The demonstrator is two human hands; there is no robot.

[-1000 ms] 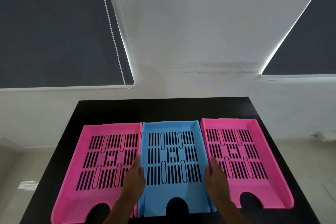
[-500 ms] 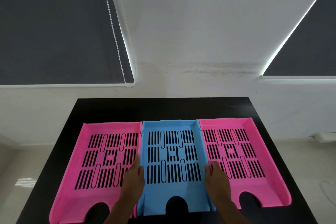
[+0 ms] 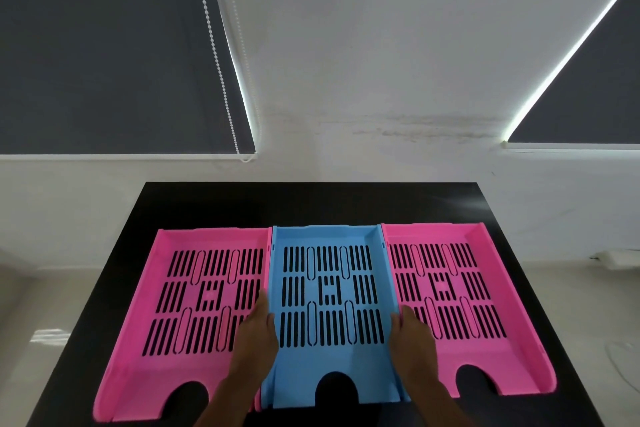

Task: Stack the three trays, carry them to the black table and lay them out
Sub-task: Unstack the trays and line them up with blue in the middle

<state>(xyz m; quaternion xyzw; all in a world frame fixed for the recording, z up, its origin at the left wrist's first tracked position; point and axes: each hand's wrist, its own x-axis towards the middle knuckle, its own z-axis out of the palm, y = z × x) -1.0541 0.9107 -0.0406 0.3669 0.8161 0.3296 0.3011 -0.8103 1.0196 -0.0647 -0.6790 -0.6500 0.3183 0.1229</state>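
Three slotted trays lie side by side on the black table point(image 3: 311, 201): a pink tray point(image 3: 145, 350) on the left, a blue tray point(image 3: 329, 354) in the middle, a second pink tray point(image 3: 512, 308) on the right. The blue tray's side walls touch both pink ones. My left hand point(image 3: 254, 340) grips the blue tray's left wall and rests over the left pink tray's edge. On the opposite wall my right hand point(image 3: 414, 340) holds the blue tray. Its underside is hidden, so whether it rests flat on the table is unclear.
The table's far edge stands near a white wall point(image 3: 346, 45). Dark roller blinds point(image 3: 104, 45) hang at both sides, with a bead chain point(image 3: 216, 52) by the left one. Pale floor point(image 3: 34, 322) shows left and right of the table. A bare strip of table lies behind the trays.
The view has shifted slightly; both hands stay on the blue tray's walls, and the trays keep their places.
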